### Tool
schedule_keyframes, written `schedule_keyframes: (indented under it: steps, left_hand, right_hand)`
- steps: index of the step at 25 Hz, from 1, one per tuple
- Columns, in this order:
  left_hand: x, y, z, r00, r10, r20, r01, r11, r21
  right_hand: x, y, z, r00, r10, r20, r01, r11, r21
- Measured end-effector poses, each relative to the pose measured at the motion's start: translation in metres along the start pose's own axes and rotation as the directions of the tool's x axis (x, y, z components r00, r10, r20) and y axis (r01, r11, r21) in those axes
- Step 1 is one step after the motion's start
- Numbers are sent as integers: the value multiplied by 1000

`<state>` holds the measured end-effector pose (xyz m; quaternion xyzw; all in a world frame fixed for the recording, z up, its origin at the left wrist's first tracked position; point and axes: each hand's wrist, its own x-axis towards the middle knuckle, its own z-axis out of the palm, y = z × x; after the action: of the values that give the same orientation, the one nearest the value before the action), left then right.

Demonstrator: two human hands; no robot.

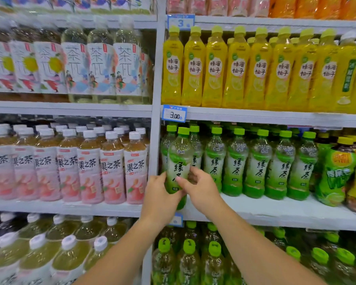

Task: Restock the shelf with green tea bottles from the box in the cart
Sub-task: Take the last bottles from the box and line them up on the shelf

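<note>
Bottle (178, 159) sits at the shelf's (275, 210) front edge, at the left end of the green tea row. Left hand (160, 194) and right hand (197, 186) curl round its lower half. Released this far forward, it may topple off; shoved hard, it may knock over the bottles behind (195, 140).

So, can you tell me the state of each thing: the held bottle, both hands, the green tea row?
held green tea bottle: upright, capped, at the row's left end
left hand: grips the bottle's lower part
right hand: grips the bottle from the right
green tea row: upright, capped, standing on shelf
</note>
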<state>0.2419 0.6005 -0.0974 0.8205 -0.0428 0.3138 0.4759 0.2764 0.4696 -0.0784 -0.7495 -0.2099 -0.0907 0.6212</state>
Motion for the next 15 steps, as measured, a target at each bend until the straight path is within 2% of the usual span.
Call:
schedule_keyframes:
  steps: [5, 11, 13, 15]
  left_hand:
    - [-1, -14, -10, 997, 20, -74, -16, 998, 62]
    - [-4, -18, -8, 993, 66, -97, -36, 959, 282]
    - [-5, -22, -6, 993, 80, -83, -54, 957, 285]
    - [-5, -27, -8, 998, 55, -41, -45, 975, 216]
  right_hand:
    - [6, 7, 17, 999, -37, -3, 36, 996, -76]
    - [10, 10, 18, 999, -25, -34, 18, 984, -180]
    - [10, 11, 18, 998, -19, -54, 7, 978, -211]
    - [11, 15, 19, 997, -27, -76, 9, 975, -222]
